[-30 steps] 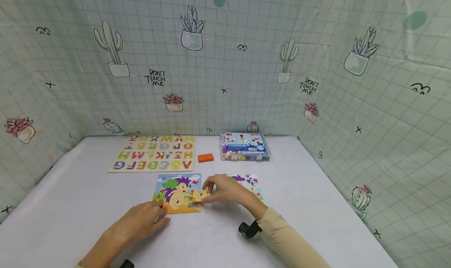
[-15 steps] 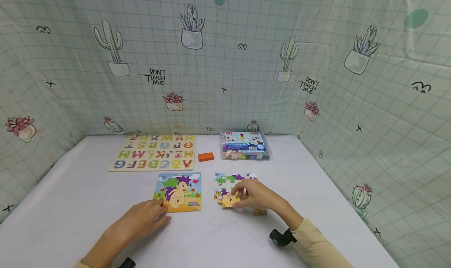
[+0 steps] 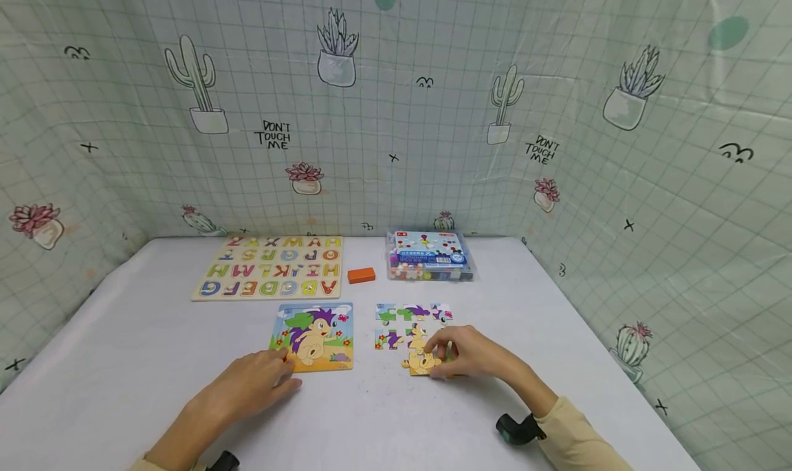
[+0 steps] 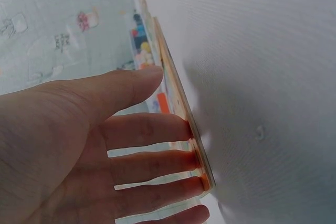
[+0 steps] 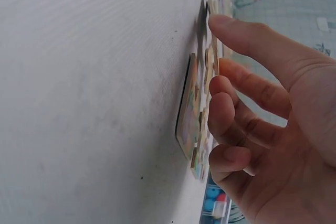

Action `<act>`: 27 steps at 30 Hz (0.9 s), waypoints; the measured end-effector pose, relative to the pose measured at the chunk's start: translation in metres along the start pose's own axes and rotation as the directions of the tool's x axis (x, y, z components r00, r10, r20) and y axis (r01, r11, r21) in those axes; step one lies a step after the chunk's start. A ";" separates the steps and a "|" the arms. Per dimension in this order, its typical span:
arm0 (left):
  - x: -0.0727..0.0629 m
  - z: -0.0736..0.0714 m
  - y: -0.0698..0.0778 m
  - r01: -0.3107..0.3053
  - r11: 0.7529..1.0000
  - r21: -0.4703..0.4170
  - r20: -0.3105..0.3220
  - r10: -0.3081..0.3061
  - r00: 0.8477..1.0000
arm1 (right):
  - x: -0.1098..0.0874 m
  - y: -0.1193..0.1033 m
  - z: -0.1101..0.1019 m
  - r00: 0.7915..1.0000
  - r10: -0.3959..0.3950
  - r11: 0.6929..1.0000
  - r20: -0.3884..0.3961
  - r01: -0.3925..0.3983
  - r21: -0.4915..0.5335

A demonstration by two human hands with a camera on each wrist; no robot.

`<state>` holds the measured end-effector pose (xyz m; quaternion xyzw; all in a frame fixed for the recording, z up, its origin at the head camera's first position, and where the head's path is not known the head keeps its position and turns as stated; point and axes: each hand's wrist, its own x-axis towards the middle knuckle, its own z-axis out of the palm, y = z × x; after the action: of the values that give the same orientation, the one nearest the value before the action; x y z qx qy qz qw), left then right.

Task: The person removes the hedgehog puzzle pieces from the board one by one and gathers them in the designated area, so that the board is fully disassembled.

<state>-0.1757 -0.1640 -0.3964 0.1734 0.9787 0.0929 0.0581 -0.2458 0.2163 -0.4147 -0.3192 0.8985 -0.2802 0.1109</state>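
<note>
In the head view, my right hand [image 3: 464, 351] pinches a tan puzzle piece [image 3: 422, 364] showing the hedgehog's body, between thumb and fingers. From the right wrist, this piece is seen nearly edge-on, just above the table with its shadow below. Behind it lie loose puzzle pieces [image 3: 388, 340] in rough rows, some partly covered by my right hand. My left hand [image 3: 247, 385] rests its nearly straight fingertips on the lower left corner of the hedgehog picture board [image 3: 318, 337]. The left wrist view shows those fingers [image 4: 152, 158] against the board's edge, with the thumb raised off it.
A wooden alphabet board [image 3: 272, 268] lies at the back left of the white table [image 3: 155, 361]. Beside it is an orange block [image 3: 361, 276]. A clear plastic box [image 3: 430, 258] of coloured parts stands at the back right, before a patterned cloth [image 3: 396, 113].
My right hand has carried the tan piece rightward from over the picture board to the loose pieces, then slightly further right and nearer. My left hand has stayed at the board's corner.
</note>
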 end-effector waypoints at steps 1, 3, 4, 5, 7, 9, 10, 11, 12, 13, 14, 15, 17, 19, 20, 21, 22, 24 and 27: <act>0.000 0.000 0.000 0.001 1.000 0.001 -0.001 -0.001 1.000 | -0.001 0.001 0.000 1.000 0.000 1.000 0.002 0.000 0.002; 0.001 0.001 0.000 0.003 1.000 0.004 -0.002 -0.003 1.000 | -0.001 0.001 0.001 1.000 0.001 1.000 0.005 -0.001 0.004; 0.001 0.001 0.000 0.005 1.000 0.005 -0.002 -0.005 1.000 | -0.001 0.002 0.001 1.000 0.001 1.000 0.005 -0.002 0.003; 0.001 0.001 0.000 0.006 1.000 0.006 -0.002 -0.006 1.000 | -0.001 0.002 0.001 1.000 0.002 1.000 0.005 -0.002 0.005; 0.002 0.000 0.000 0.008 1.000 0.007 0.002 -0.008 1.000 | -0.001 0.002 0.001 1.000 0.003 1.000 0.007 -0.003 0.006; 0.001 0.000 0.000 0.006 1.000 0.004 0.002 -0.006 1.000 | -0.001 0.002 0.001 1.000 0.006 1.000 0.009 -0.006 0.009; 0.001 0.000 0.000 0.005 1.000 -0.001 0.002 -0.005 1.000 | -0.001 0.001 0.001 1.000 0.007 1.000 0.010 -0.007 0.009; 0.001 0.000 0.000 0.003 1.000 -0.003 0.001 -0.003 1.000 | -0.001 0.001 0.002 1.000 0.009 1.000 0.012 -0.009 0.010; 0.000 0.000 0.000 0.001 1.000 -0.005 -0.001 -0.001 1.000 | 0.000 0.001 0.002 1.000 0.010 1.000 0.013 -0.010 0.008; 0.000 0.000 -0.001 -0.001 1.000 -0.007 -0.002 0.001 1.000 | 0.000 0.001 0.002 1.000 0.011 1.000 0.014 -0.011 0.008; 0.000 0.001 -0.001 -0.002 1.000 -0.007 -0.004 0.002 1.000 | 0.000 0.000 0.002 1.000 0.012 1.000 0.015 -0.012 0.009; 0.000 0.001 -0.001 -0.002 1.000 -0.008 -0.005 0.002 1.000 | 0.000 0.000 0.002 1.000 0.012 1.000 0.016 -0.013 0.009; 0.000 0.001 -0.001 0.002 1.000 -0.006 -0.004 -0.002 1.000 | 0.000 -0.001 0.003 1.000 0.014 1.000 0.015 -0.014 0.010; 0.000 0.001 -0.001 0.006 1.000 -0.006 0.000 -0.006 1.000 | 0.000 -0.001 0.003 1.000 0.012 1.000 0.013 -0.012 0.014; 0.000 0.002 -0.001 0.007 1.000 -0.006 0.000 -0.007 1.000 | 0.000 -0.001 0.003 1.000 0.008 1.000 0.010 -0.008 0.015; 0.001 0.002 -0.001 0.008 1.000 -0.007 0.001 -0.008 1.000 | 0.000 -0.002 0.003 1.000 0.003 1.000 0.007 -0.003 0.014; 0.001 0.002 -0.001 0.008 1.000 -0.007 0.001 -0.008 1.000 | 0.000 -0.002 0.003 1.000 -0.001 1.000 0.006 0.001 0.016; 0.001 0.003 -0.002 0.009 1.000 -0.008 0.002 -0.009 1.000 | 0.001 -0.003 0.004 1.000 -0.009 1.000 0.005 0.009 0.022; 0.001 0.003 -0.001 0.010 1.000 -0.008 0.000 -0.010 1.000 | 0.003 -0.005 0.005 1.000 -0.009 0.999 0.011 0.008 0.035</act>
<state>-0.1769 -0.1644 -0.4001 0.1684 0.9792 0.0964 0.0593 -0.2436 0.2090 -0.4161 -0.3226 0.8914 -0.2947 0.1202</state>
